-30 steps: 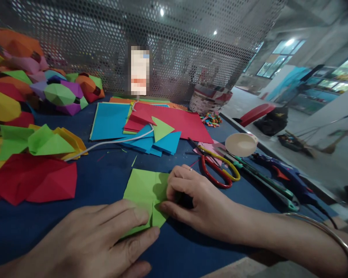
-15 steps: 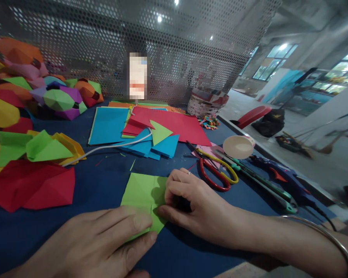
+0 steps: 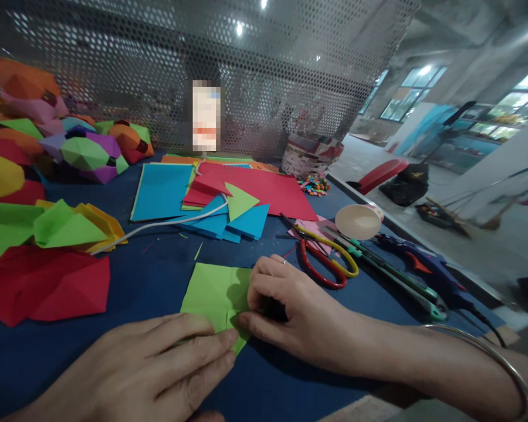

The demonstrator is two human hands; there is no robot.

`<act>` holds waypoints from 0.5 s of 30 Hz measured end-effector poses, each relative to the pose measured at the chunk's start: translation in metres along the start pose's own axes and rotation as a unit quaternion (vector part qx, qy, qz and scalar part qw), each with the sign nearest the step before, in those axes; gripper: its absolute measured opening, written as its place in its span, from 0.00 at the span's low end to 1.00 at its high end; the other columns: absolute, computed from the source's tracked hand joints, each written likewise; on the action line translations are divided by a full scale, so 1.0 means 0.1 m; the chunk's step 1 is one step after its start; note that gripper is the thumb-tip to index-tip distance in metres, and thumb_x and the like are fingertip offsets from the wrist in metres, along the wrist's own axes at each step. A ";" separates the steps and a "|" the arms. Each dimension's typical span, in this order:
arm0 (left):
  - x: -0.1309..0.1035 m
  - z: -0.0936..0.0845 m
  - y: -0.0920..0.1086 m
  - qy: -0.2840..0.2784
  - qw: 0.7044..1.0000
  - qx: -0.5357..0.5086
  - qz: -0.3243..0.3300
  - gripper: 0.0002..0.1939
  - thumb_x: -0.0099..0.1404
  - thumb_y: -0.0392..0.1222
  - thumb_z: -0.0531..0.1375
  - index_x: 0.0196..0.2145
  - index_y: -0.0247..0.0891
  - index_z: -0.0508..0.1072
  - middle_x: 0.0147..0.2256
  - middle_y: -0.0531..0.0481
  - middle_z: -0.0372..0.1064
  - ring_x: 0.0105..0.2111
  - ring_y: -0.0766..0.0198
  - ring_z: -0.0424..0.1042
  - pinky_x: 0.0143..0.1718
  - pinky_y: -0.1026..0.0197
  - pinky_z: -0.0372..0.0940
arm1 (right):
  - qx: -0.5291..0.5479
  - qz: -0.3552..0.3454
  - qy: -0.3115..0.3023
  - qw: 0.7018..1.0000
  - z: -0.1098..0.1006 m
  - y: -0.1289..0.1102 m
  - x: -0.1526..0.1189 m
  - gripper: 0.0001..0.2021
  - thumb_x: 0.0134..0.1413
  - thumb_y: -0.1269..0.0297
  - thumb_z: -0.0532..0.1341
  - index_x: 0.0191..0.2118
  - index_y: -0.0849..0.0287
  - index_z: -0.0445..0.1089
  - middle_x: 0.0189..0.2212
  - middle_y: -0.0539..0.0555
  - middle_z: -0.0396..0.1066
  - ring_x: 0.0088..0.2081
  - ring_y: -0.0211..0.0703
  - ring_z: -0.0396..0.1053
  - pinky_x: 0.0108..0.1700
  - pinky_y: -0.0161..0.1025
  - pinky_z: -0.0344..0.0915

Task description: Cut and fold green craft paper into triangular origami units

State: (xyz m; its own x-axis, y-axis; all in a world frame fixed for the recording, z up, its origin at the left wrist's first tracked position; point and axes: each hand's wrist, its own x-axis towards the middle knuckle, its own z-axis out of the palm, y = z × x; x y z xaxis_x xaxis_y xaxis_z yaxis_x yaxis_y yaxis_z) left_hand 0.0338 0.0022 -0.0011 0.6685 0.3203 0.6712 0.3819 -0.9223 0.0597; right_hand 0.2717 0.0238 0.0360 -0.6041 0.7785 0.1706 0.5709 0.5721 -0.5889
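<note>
Several folded paper shapes (image 3: 90, 155) crowd the left edge of the blue surface (image 3: 158, 299), the outermost cut off. By the near edge, the left hand (image 3: 145, 363) lies palm down, fingers nearly straight and gripping nothing; its lower part runs out of view. Beyond the far edge, a pixelated panel (image 3: 206, 116) is unreadable. The green paper (image 3: 213, 287) lies between the 2 hands: the left fingers rest across its near side, hiding the near left corner, while the right hand (image 3: 294, 299) covers part of its right side. Those right fingers curl toward the thumb; whether they pinch the paper, I cannot tell. Farther right, the scissors (image 3: 325, 237) have dark, hard-to-see blades; a glue gun (image 3: 431, 266) lies along the right edge.
</note>
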 end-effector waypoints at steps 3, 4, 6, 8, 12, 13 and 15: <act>0.00 0.00 0.00 -0.004 1.000 -0.004 -0.006 0.11 0.75 0.43 0.56 0.46 0.43 0.78 0.43 0.60 0.83 0.44 0.67 0.79 0.47 0.67 0.70 | -0.003 0.010 -0.003 1.000 -0.01 -0.02 -0.01 0.12 0.58 0.69 0.69 0.32 0.59 0.64 0.33 0.48 0.65 0.37 0.39 0.62 0.46 0.40 0.58; 0.00 0.00 0.00 -0.007 1.000 -0.005 -0.006 0.11 0.75 0.42 0.56 0.46 0.43 0.78 0.43 0.59 0.83 0.44 0.67 0.79 0.47 0.67 0.70 | -0.007 0.015 -0.001 1.000 -0.02 -0.03 -0.02 0.12 0.58 0.69 0.70 0.33 0.59 0.65 0.35 0.49 0.66 0.38 0.39 0.62 0.46 0.40 0.58; -0.01 -0.01 0.00 -0.007 1.000 -0.007 -0.005 0.10 0.74 0.41 0.56 0.46 0.43 0.78 0.42 0.58 0.83 0.44 0.67 0.79 0.46 0.66 0.71 | -0.017 0.029 0.003 0.999 -0.03 -0.04 -0.02 0.12 0.57 0.68 0.71 0.34 0.59 0.65 0.37 0.50 0.68 0.39 0.41 0.63 0.45 0.41 0.58; -0.02 -0.01 0.00 -0.001 1.000 -0.005 -0.004 0.10 0.75 0.42 0.56 0.45 0.44 0.78 0.41 0.58 0.83 0.43 0.67 0.79 0.45 0.66 0.71 | -0.027 0.049 0.004 0.998 -0.05 -0.04 -0.03 0.12 0.56 0.67 0.71 0.36 0.59 0.65 0.38 0.51 0.69 0.40 0.43 0.63 0.44 0.42 0.59; -0.04 -0.01 0.00 -0.001 1.000 0.002 -0.005 0.12 0.77 0.45 0.54 0.44 0.44 0.78 0.42 0.60 0.82 0.44 0.67 0.78 0.46 0.66 0.69 | -0.015 0.075 -0.005 0.997 -0.12 0.01 -0.03 0.13 0.55 0.70 0.71 0.39 0.58 0.65 0.40 0.52 0.69 0.41 0.45 0.64 0.44 0.42 0.60; -0.04 -0.01 0.00 -0.001 1.000 0.003 -0.007 0.12 0.78 0.45 0.54 0.44 0.44 0.78 0.43 0.61 0.82 0.44 0.67 0.78 0.46 0.66 0.69 | -0.007 0.074 -0.010 0.997 -0.13 0.03 -0.03 0.13 0.55 0.71 0.71 0.40 0.58 0.65 0.41 0.52 0.69 0.41 0.45 0.65 0.44 0.42 0.61; -0.03 -0.01 0.00 -0.004 1.000 0.001 -0.013 0.12 0.77 0.45 0.55 0.45 0.45 0.78 0.44 0.61 0.82 0.45 0.66 0.78 0.46 0.65 0.69 | 0.004 0.068 -0.023 0.997 -0.16 0.06 -0.03 0.14 0.55 0.74 0.69 0.41 0.58 0.64 0.42 0.53 0.70 0.43 0.45 0.66 0.46 0.42 0.62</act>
State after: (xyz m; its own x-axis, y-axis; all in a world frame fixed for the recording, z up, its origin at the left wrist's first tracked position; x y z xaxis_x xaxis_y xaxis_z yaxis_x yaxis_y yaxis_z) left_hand 0.0305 0.0012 -0.0023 0.6632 0.3456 0.6639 0.4001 -0.9133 0.0758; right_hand 0.2860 0.0289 0.0443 -0.5461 0.8361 0.0518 0.6449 0.4591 -0.6109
